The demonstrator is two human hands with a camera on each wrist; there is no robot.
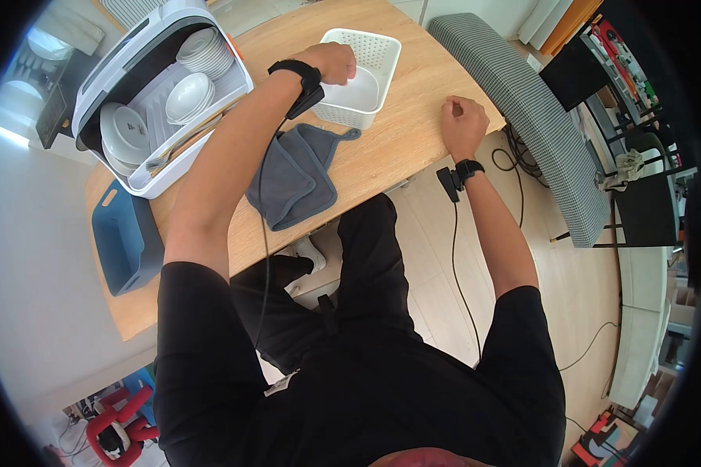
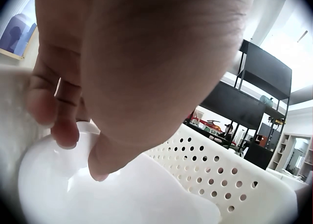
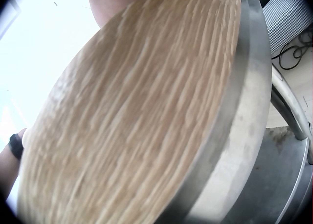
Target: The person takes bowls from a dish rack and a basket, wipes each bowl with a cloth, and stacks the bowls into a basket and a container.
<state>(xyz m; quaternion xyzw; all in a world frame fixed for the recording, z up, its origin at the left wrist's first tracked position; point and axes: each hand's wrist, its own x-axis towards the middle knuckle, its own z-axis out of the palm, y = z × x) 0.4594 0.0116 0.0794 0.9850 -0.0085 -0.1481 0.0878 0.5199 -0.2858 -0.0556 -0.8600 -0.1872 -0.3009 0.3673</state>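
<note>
My left hand (image 1: 331, 62) reaches into a white perforated basket (image 1: 390, 58) on the table. Its thumb and fingers pinch the rim of a white bowl (image 1: 360, 92) inside. In the left wrist view the bowl (image 2: 142, 199) fills the bottom, with the thumb over its inner side and the fingertips at its rim. My right hand (image 1: 463, 124) rests at the table's right edge, loosely curled and holding nothing. Only a bit of that hand (image 3: 115, 4) shows at the top of the right wrist view.
A dish box (image 1: 241, 78) with stacked white bowls, plates (image 1: 125, 128) and cutlery (image 1: 160, 162) stands left on the wooden table (image 1: 413, 132). A grey cloth (image 1: 304, 175) lies near the front edge. A blue bin (image 1: 142, 265) sits at the left; a checked bench (image 1: 522, 101) stands to the right.
</note>
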